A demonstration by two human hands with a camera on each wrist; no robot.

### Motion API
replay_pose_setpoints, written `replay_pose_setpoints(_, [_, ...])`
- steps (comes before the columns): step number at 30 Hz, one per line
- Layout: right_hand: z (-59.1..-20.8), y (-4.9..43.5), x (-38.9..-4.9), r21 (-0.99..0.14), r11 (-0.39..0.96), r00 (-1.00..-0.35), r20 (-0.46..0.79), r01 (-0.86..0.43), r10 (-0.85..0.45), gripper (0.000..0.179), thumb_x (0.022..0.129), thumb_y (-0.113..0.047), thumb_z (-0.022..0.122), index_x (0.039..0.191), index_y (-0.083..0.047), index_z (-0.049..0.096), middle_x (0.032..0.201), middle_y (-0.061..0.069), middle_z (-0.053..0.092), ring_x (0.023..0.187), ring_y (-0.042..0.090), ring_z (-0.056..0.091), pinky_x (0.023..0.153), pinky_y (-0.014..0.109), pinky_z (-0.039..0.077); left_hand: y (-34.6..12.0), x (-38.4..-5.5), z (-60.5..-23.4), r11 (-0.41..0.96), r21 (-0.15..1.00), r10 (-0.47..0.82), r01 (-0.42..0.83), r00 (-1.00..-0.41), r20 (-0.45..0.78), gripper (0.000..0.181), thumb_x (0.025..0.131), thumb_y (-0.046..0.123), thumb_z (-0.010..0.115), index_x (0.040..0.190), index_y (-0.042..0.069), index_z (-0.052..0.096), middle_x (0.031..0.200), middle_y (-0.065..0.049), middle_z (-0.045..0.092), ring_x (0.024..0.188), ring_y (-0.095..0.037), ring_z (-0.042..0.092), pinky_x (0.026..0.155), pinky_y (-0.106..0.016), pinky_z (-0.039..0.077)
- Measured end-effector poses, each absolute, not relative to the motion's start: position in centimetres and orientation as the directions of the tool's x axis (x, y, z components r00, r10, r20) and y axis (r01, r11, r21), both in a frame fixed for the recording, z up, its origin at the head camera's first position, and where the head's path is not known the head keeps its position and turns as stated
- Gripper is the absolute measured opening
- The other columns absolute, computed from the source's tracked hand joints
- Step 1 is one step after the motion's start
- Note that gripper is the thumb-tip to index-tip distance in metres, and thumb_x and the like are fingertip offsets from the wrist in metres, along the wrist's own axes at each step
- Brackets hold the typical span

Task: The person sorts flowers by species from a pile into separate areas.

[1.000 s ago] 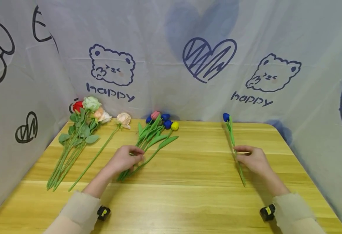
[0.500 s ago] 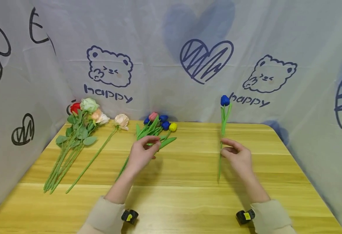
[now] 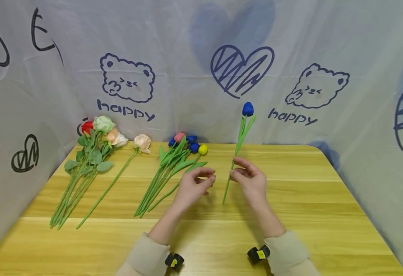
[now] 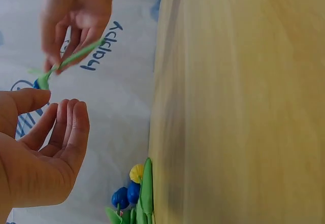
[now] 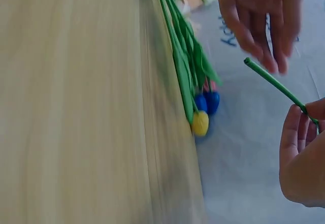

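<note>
My right hand pinches the green stem of a blue tulip between thumb and fingers. The flower is raised over the table, its bloom up and tilted slightly right, with the stem's lower end free. To the left of that stem, my left hand is held with loosely bent fingers and nothing in them; the left wrist view shows a gap between its thumb and fingertips. Beside the left hand lies a bunch of tulips with pink, blue and yellow blooms and long green leaves.
Farther left on the wooden table lie a single pale peach rose and a bunch of roses in red, white and peach. A printed cloth hangs behind the table's back edge, with more cloth at both sides.
The right hand has lifted the blue tulip off the table and carried it left. The left hand has come away from the tulip bunch and moved right, toward the right hand.
</note>
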State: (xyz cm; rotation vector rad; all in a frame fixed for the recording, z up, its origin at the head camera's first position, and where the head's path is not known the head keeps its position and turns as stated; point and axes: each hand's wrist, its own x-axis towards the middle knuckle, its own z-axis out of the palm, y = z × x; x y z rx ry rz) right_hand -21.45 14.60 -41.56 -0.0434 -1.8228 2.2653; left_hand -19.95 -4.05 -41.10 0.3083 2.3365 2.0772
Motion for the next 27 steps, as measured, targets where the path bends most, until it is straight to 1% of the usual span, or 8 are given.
replay_pose_setpoints(2, [-41.5, 13.8, -21.4, -0.96, -0.225, -0.974, 0.124, -0.166, 0.192, 0.039, 0.088, 0.017, 0.069, 0.126, 0.007, 0.069, 0.116, 0.005, 0.072, 0.089, 0.012, 0.067, 0.079, 0.03, 0.064, -3.9, -19.9, -41.3, 0.109, 0.983, 0.149, 0.146, -0.98, 0.129, 0.023, 0.099, 0.009, 0.07, 0.121, 0.003, 0.073, 0.11, -0.014, 0.073, 0.095, -0.036, 0.072, 0.075, -0.051, 0.064])
replay_pose_setpoints(4, [-41.6, 13.1, -21.4, -0.955, -0.244, -0.975, 0.123, -0.168, 0.187, 0.038, 0.088, 0.016, 0.069, 0.125, 0.007, 0.069, 0.117, 0.008, 0.071, 0.089, 0.012, 0.068, 0.079, 0.03, 0.064, -3.9, -19.9, -41.4, 0.115, 0.983, 0.15, 0.141, -0.981, 0.123, 0.023, 0.099, 0.009, 0.07, 0.12, 0.002, 0.072, 0.109, -0.013, 0.073, 0.094, -0.034, 0.072, 0.074, -0.049, 0.064])
replay_pose_setpoints(9, [-42.1, 12.2, -21.2, -0.955, -0.262, -0.98, 0.096, -0.14, 0.175, 0.039, 0.088, 0.016, 0.07, 0.126, 0.006, 0.069, 0.126, 0.019, 0.067, 0.09, 0.013, 0.069, 0.081, 0.031, 0.064, -3.9, -19.9, -41.6, 0.135, 0.98, 0.172, 0.148, -0.977, 0.123, 0.023, 0.099, 0.009, 0.07, 0.12, 0.001, 0.072, 0.107, -0.014, 0.073, 0.088, -0.024, 0.072, 0.07, -0.039, 0.064])
replay_pose_setpoints(11, [-42.3, 12.0, -21.1, -0.955, -0.267, -0.982, 0.082, -0.126, 0.168, 0.039, 0.088, 0.016, 0.07, 0.126, 0.005, 0.069, 0.126, 0.018, 0.067, 0.092, 0.014, 0.069, 0.081, 0.031, 0.064, -4.0, -19.9, -41.7, 0.148, 0.978, 0.182, 0.149, -0.976, 0.121, 0.021, 0.098, 0.009, 0.071, 0.118, 0.001, 0.073, 0.105, -0.013, 0.073, 0.085, -0.022, 0.072, 0.069, -0.037, 0.063])
replay_pose_setpoints(16, [-42.7, 11.8, -21.1, -0.956, -0.27, -0.984, 0.074, -0.116, 0.161, 0.04, 0.088, 0.014, 0.072, 0.127, 0.006, 0.068, 0.119, 0.008, 0.07, 0.092, 0.014, 0.07, 0.081, 0.031, 0.064, -4.1, -20.1, -41.8, 0.177, 0.972, 0.2, 0.153, -0.973, 0.117, 0.017, 0.097, 0.004, 0.072, 0.113, 0.003, 0.074, 0.101, -0.01, 0.073, 0.081, -0.02, 0.071, 0.067, -0.035, 0.063])
replay_pose_setpoints(19, [-42.8, 11.7, -21.1, -0.956, -0.269, -0.984, 0.073, -0.115, 0.161, 0.041, 0.087, 0.014, 0.072, 0.127, 0.008, 0.067, 0.119, 0.009, 0.07, 0.092, 0.014, 0.07, 0.08, 0.03, 0.064, -4.1, -20.2, -41.9, 0.185, 0.97, 0.205, 0.157, -0.972, 0.118, 0.016, 0.096, 0.003, 0.072, 0.112, 0.002, 0.074, 0.1, -0.01, 0.073, 0.079, -0.02, 0.071, 0.067, -0.036, 0.063])
replay_pose_setpoints(25, [-42.9, 11.6, -21.3, -0.959, -0.264, -0.985, 0.058, -0.1, 0.162, 0.042, 0.087, 0.015, 0.072, 0.128, 0.008, 0.067, 0.126, 0.019, 0.067, 0.091, 0.013, 0.07, 0.079, 0.03, 0.064, -4.1, -20.3, -42.0, 0.195, 0.97, 0.204, 0.142, -0.974, 0.102, 0.015, 0.096, 0.002, 0.072, 0.111, 0.002, 0.074, 0.098, -0.01, 0.072, 0.079, -0.019, 0.071, 0.069, -0.04, 0.064])
replay_pose_setpoints(27, [-42.8, 11.6, -21.4, -0.962, -0.258, -0.986, 0.054, -0.093, 0.156, 0.042, 0.088, 0.014, 0.071, 0.129, 0.009, 0.066, 0.127, 0.02, 0.067, 0.092, 0.013, 0.07, 0.08, 0.03, 0.064, -4.2, -20.3, -42.1, 0.195, 0.971, 0.203, 0.138, -0.974, 0.098, 0.015, 0.096, 0.002, 0.072, 0.111, 0.002, 0.074, 0.098, -0.01, 0.072, 0.079, -0.019, 0.072, 0.068, -0.04, 0.064])
